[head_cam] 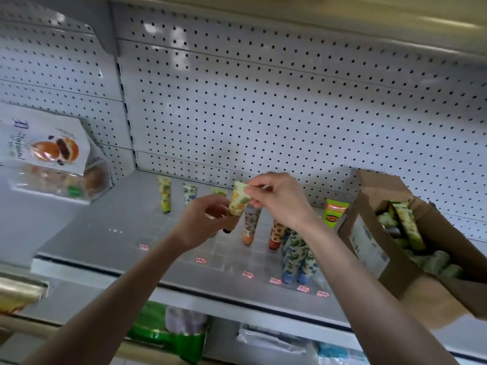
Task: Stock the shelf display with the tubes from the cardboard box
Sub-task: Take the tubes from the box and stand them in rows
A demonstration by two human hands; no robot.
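The tube [237, 204] is held nearly upright over the shelf [105, 233], crimped end up and tilted slightly right. The right hand [279, 201] pinches the crimp. Below it, the left hand [203, 219] curls round the lower end, hiding the cap. Right of both hands sits the box [369, 241], partly cut off.
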